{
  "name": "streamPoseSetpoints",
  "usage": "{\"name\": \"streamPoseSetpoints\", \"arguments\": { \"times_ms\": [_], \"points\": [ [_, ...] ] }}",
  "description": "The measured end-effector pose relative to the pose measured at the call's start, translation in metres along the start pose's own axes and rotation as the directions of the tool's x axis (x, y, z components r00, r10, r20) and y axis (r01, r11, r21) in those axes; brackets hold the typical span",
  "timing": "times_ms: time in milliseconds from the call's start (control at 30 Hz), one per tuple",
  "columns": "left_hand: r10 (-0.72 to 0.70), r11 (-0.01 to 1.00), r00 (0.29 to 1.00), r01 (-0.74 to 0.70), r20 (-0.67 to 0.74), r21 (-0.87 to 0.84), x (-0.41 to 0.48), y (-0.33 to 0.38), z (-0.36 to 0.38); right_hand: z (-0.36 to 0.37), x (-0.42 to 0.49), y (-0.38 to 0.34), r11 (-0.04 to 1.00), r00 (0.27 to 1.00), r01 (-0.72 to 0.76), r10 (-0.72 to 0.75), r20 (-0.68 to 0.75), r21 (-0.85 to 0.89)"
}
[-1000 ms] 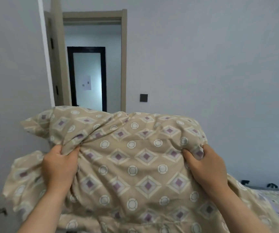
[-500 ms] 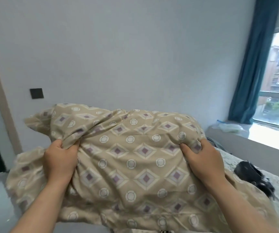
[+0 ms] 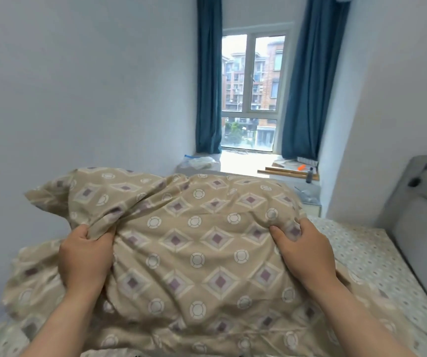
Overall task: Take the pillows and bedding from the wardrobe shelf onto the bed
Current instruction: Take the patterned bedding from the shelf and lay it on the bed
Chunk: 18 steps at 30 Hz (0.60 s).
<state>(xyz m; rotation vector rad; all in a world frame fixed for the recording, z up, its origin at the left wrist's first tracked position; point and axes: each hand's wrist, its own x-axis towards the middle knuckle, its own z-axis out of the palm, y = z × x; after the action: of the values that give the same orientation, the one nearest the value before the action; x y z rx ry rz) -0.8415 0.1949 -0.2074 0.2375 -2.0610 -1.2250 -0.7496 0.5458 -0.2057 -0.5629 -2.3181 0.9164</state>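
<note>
Load: a bulky bundle of beige patterned bedding (image 3: 194,243), held up in front of the person's chest, clear of any support visible in the head view.
Left hand (image 3: 83,256): closed, a fistful of cloth bunched in it at the bundle's upper left.
Right hand (image 3: 305,251): closed, fingers dug into the cloth at the upper right corner.
Grip type: fabric only; neither hand sits under the mass.
Destination: the bed (image 3: 377,256), with a pale dotted sheet, lies to the right and just beyond the bundle, against a grey headboard (image 3: 423,215).
Wardrobe: not in view.
Step in hand: judged to be the carry toward the bed, release not yet made.
Risk 1: the loose lower folds hang below the hands; they could drag or catch underfoot, since the bundle hides the floor.
Risk 2: the cover could slide over its filling, letting the weight sag out of the pinch.
Risk 3: a long throw could reach the window ledge (image 3: 248,163), where small items (image 3: 302,168) lie.
</note>
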Motion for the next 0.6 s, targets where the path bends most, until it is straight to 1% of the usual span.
{"name": "streamPoseSetpoints", "arguments": {
  "times_ms": [133, 200, 333, 467, 600],
  "points": [
    [-0.009, 0.996, 0.979, 0.026, 0.205, -0.084, -0.022, 0.006, 0.084, -0.025, 0.001, 0.049, 0.980, 0.983, -0.166, 0.155, -0.103, -0.111],
    [0.003, 0.992, 0.960, 0.032, 0.280, -0.120, -0.041, 0.014, 0.115, -0.042, -0.003, 0.072, 0.960, 0.965, -0.237, 0.216, -0.147, -0.148],
    [0.023, 0.990, 0.908, 0.038, 0.417, -0.139, -0.093, 0.033, 0.168, -0.080, -0.015, 0.128, 0.911, 0.922, -0.364, 0.324, -0.214, -0.191],
    [0.036, 0.987, 0.864, 0.050, 0.502, -0.155, -0.155, 0.059, 0.203, -0.117, -0.027, 0.189, 0.866, 0.881, -0.459, 0.417, -0.222, -0.196],
    [0.003, 0.990, 0.833, 0.075, 0.553, -0.117, -0.220, 0.072, 0.233, -0.149, -0.031, 0.253, 0.852, 0.872, -0.484, 0.453, -0.184, -0.200]
  ]
}}
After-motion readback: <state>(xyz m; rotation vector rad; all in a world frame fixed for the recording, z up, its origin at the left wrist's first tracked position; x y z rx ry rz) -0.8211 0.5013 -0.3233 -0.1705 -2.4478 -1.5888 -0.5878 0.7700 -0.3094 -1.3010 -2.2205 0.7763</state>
